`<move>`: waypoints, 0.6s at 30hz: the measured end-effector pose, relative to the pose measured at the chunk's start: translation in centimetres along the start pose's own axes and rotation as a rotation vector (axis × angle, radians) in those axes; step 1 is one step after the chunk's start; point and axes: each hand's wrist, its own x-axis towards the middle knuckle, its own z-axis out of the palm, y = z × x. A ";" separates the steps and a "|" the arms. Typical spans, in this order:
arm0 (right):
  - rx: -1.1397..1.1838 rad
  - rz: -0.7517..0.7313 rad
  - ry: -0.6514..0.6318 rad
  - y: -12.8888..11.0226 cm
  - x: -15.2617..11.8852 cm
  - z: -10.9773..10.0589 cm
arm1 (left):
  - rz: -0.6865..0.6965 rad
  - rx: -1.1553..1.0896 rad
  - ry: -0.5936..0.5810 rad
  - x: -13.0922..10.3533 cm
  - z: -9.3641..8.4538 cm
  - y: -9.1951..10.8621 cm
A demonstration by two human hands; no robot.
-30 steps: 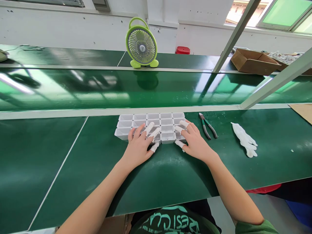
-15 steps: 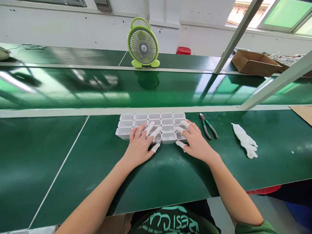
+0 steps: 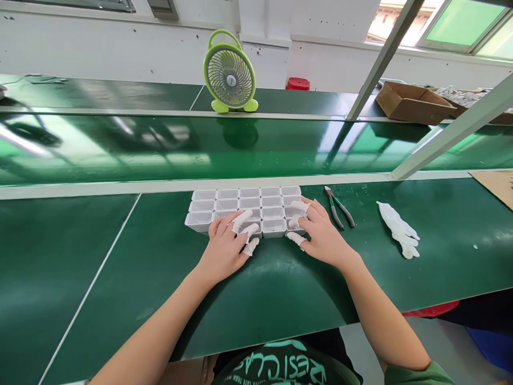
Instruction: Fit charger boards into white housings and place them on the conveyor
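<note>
Small white open-topped plastic boxes (image 3: 273, 228) stand packed in a block of rows on the green table. My left hand (image 3: 224, 246) lies over the front-left boxes, palm down and fingers spread. My right hand (image 3: 323, 235) rests against the front-right corner of the block, fingers apart, thumb by the front face. White finger cots (image 3: 296, 238) cover the thumb and some fingers of each hand. The boxes under my fingers are partly hidden. The visible boxes look empty.
Green-handled cutting pliers (image 3: 339, 208) and a white glove (image 3: 398, 230) lie to the right. A green fan (image 3: 230, 75) stands on the back shelf, with a cardboard box (image 3: 414, 104) farther right. A slanted metal post (image 3: 387, 59) rises from the shelf.
My left hand has drawn back slightly toward me and left, its fingers lower on the front boxes. My right hand stays at the right corner. The whole view has shifted a little.
</note>
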 end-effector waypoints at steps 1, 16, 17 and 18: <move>-0.004 -0.005 -0.007 0.0 0.0 0.1 | 0.006 0.003 -0.010 0.0 0.0 0.0; -0.013 -0.057 0.022 0.0 -0.1 1.0 | 0.014 -0.032 -0.096 -0.3 0.1 -0.1; -0.011 -0.059 0.026 0.1 -0.1 1.0 | 0.014 -0.033 -0.097 -0.3 0.1 -0.1; -0.009 -0.060 0.028 0.1 -0.1 1.0 | 0.012 -0.033 -0.098 -0.3 0.1 -0.1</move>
